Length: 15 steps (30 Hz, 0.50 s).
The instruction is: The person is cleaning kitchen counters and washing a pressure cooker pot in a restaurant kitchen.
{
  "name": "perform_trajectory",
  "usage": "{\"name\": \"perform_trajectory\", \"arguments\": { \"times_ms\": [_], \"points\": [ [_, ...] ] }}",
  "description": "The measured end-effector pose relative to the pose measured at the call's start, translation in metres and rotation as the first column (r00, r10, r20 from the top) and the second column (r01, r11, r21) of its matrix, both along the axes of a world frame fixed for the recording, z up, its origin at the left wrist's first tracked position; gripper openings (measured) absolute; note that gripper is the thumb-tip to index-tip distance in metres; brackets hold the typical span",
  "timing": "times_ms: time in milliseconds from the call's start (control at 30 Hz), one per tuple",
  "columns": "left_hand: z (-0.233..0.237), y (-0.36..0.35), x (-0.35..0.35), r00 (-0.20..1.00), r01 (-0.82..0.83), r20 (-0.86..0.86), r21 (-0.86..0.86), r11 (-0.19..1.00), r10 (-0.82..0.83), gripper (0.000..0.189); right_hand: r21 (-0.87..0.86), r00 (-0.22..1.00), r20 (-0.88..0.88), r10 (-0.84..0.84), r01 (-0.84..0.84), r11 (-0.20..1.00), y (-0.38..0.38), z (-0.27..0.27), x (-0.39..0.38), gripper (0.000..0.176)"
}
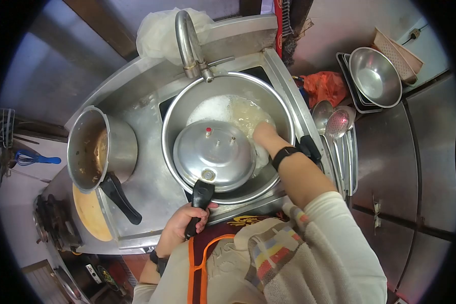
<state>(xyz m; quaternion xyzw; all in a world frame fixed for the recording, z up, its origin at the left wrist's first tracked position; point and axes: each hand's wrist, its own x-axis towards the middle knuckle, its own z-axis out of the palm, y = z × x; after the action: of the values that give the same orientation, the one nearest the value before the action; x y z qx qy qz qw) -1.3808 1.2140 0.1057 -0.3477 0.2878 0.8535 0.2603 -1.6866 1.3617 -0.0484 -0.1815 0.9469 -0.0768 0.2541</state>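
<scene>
My left hand [183,223] is wrapped round the black handle of a pressure cooker lid [215,159]. The round metal lid rests tilted inside a large steel basin [165,144], its outer face with a red-topped valve turned up. Cloudy, foamy water [210,109] fills part of the basin. My right hand [265,134] reaches into that water just right of the lid. Its fingers are hidden, and something whitish beside it cannot be made out clearly.
A curved faucet [186,38] arches over the basin's back rim. On the left counter stands a pressure cooker pot [121,147], brown residue inside, its black handle pointing forward. Ladles and a skimmer [337,124] lie at right, near a steel bowl [375,78] and red plastic bag [325,88].
</scene>
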Motion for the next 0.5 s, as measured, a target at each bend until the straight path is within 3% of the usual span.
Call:
{"name": "perform_trajectory", "arguments": {
  "times_ms": [67, 100, 133, 167, 233, 333, 433, 500],
  "points": [
    [0.001, 0.001, -0.001, 1.0, -0.008, 0.015, 0.005, 1.0, 0.008, 0.043, 0.118, 0.933, -0.111, 0.341, -0.329, 0.937, -0.016, 0.003, -0.014, 0.019],
    [0.002, 0.0, -0.001, 1.0, -0.015, 0.025, 0.008, 1.0, 0.015, 0.043, -0.136, 0.987, -0.002, 0.162, -0.16, 0.978, -0.027, 0.004, -0.014, 0.018],
    [-0.001, -0.001, 0.0, 0.999, -0.021, 0.038, 0.032, 0.999, 0.019, 0.044, -0.367, 0.99, 0.138, 0.007, 0.044, 0.929, -0.039, 0.005, -0.014, 0.018],
    [0.0, -0.002, 0.0, 0.999, -0.012, 0.035, 0.017, 1.0, 0.011, 0.044, -0.573, 0.749, 0.606, -0.267, 0.644, 0.506, -0.055, 0.007, -0.007, 0.016],
    [0.001, -0.002, -0.001, 0.999, 0.01, 0.036, -0.003, 1.0, -0.01, 0.045, -0.651, 0.773, 0.631, -0.059, 0.57, 0.502, -0.077, 0.031, 0.008, 0.018],
    [-0.006, -0.004, 0.001, 0.999, 0.039, 0.029, 0.0, 0.999, -0.039, 0.046, -0.652, 0.761, 0.624, 0.179, 0.38, 0.656, -0.096, 0.064, 0.023, 0.022],
    [0.003, -0.001, -0.003, 0.997, -0.005, 0.079, -0.037, 0.999, 0.008, 0.04, -0.621, 0.696, 0.688, 0.207, 0.417, 0.663, -0.09, 0.064, 0.011, 0.025],
    [0.002, -0.001, -0.003, 0.997, -0.005, 0.08, -0.056, 0.998, 0.009, 0.04, -0.63, 0.735, 0.651, 0.191, 0.383, 0.675, -0.085, 0.059, 0.006, 0.027]
  ]
}}
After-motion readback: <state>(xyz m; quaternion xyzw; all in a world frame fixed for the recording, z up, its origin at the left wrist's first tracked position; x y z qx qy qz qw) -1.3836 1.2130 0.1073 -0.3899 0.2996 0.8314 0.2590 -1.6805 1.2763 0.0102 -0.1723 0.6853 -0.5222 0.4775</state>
